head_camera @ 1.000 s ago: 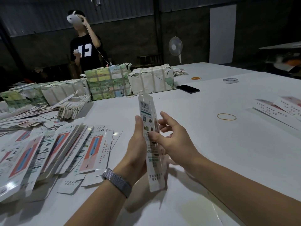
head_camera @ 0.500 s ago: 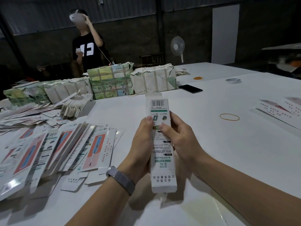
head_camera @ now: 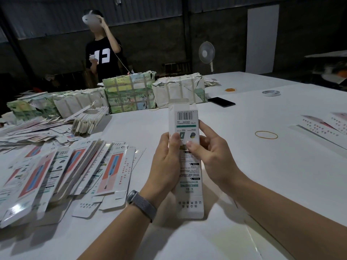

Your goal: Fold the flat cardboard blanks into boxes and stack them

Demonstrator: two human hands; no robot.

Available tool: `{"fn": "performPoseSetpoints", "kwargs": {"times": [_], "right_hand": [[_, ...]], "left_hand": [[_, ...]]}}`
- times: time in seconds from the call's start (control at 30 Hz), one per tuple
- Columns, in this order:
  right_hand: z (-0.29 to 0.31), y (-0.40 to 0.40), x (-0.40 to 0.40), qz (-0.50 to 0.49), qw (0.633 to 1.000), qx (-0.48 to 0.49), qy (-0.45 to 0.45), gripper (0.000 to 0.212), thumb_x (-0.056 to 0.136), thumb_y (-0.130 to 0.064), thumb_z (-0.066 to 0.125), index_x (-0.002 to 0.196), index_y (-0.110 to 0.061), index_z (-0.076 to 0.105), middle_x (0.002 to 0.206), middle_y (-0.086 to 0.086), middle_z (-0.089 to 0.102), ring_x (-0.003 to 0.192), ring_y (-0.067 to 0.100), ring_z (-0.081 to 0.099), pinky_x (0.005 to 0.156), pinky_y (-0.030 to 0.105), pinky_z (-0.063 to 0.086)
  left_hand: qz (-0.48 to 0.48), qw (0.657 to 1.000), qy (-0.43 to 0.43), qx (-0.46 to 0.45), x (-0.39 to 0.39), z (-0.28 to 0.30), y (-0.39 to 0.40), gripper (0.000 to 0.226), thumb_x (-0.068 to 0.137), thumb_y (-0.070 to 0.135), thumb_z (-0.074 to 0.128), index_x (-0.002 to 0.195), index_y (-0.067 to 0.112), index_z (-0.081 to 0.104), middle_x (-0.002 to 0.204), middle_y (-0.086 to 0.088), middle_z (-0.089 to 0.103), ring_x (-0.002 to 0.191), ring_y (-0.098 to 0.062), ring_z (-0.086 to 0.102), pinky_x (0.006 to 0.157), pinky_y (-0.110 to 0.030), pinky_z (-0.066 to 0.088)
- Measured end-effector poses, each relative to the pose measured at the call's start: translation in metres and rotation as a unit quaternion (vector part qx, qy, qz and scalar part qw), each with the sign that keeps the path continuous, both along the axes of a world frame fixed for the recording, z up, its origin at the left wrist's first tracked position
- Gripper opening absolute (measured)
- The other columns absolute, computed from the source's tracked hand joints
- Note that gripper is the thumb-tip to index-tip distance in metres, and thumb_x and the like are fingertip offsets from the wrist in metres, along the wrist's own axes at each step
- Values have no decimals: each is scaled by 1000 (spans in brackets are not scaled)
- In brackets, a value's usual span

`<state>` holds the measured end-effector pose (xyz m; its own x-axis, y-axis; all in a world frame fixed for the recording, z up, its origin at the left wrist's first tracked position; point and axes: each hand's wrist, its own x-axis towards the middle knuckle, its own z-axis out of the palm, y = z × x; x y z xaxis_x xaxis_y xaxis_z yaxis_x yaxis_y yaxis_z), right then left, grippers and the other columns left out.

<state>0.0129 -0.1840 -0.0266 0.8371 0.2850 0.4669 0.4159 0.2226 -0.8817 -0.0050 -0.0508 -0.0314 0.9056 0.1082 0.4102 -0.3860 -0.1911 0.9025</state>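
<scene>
I hold a long white box (head_camera: 186,156) upright at the centre of the frame, barcode panel facing me. My left hand (head_camera: 165,166) grips its left edge and my right hand (head_camera: 212,156) its right, both thumbs pressing the front. Flat blanks (head_camera: 62,166) lie fanned across the table (head_camera: 262,175) at lower left.

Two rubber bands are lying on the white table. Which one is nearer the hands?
The plain yellow rubber band, lying flat just right of the right hand. The other, orange rubber band sits much farther back, beyond the black phone.
</scene>
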Motion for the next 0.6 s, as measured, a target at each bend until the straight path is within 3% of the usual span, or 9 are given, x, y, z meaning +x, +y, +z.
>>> {"fn": "performPoseSetpoints", "kwargs": {"times": [0.1, 0.2, 0.33, 0.47, 0.6], "right_hand": [[3, -1, -3, 9, 1000, 24, 11, 49, 94, -16, 56, 141, -30, 47, 105, -1, 75, 95, 18, 72, 74, 30, 60], [5, -3, -2, -31, 999, 30, 7, 39, 93, -27, 52, 131, -35, 51, 95, -6, 77, 80, 17, 73, 67, 35, 62], [4, -6, 1, -58, 997, 43, 21, 27, 105, -15, 46, 127, -26, 56, 90, -11, 77, 74, 12, 74, 59, 25, 59], [1, -4, 3, -72, 997, 1, 31, 26, 104, -14, 48, 116, -29, 65, 89, -9, 78, 76, 14, 75, 61, 22, 56], [-2, -2, 1, -52, 998, -32, 17, 27, 104, -19, 49, 119, -34, 65, 93, -2, 78, 79, 21, 76, 66, 31, 60]], "left_hand": [[-28, 999, -7, -20, -3, 3, -1, 44, 94, 54, 42, 113, 17, 57, 86, 4, 74, 71, -14, 73, 57, -23, 56], [-49, 998, -7, -25, -6, 2, -5, 45, 93, 55, 43, 113, 18, 58, 82, 0, 74, 68, -17, 73, 56, -25, 56], [-59, 998, 16, -27, -6, 2, -9, 49, 90, 59, 42, 113, 18, 55, 86, 2, 75, 74, -18, 74, 59, -25, 56], [-44, 997, 41, -39, -8, 3, -10, 50, 88, 60, 43, 124, 26, 49, 90, 11, 75, 81, -12, 75, 65, -26, 58], [-4, 998, 24, -59, -6, 6, -5, 37, 104, 40, 45, 137, 43, 29, 95, 22, 75, 86, -11, 75, 67, -27, 60]]}}
